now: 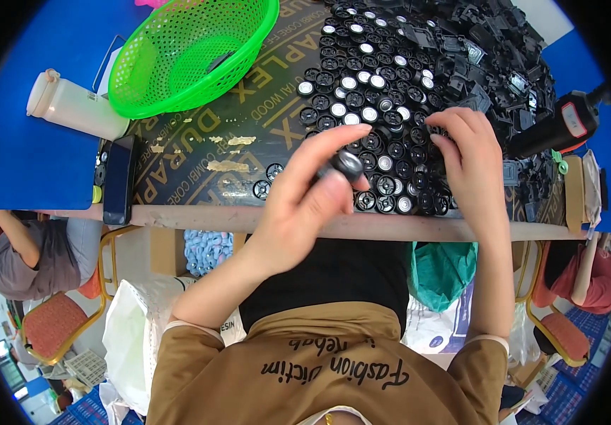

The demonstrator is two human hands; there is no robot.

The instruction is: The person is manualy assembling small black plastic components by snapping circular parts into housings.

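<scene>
My left hand [309, 180] is closed around a small, glossy black round part [349, 165], held between thumb and fingers just above the table's near side. Beneath and beyond it spread many small black toy wheels [385, 185], some showing spokes and others silver-white round centres [369, 114]. Over the right side of these wheels, my right hand [467, 145] has its fingers curled down, thumb and forefinger drawn toward each other. Whatever lies at those fingertips is too small and dark to make out.
A green perforated basket [171, 99] stands at the far left, near a white lidded container [72, 106] and a phone [118, 180]. Black plastic parts [486, 53] heap up at far right, beside a black power screwdriver [557, 126]. Other people sit on both sides.
</scene>
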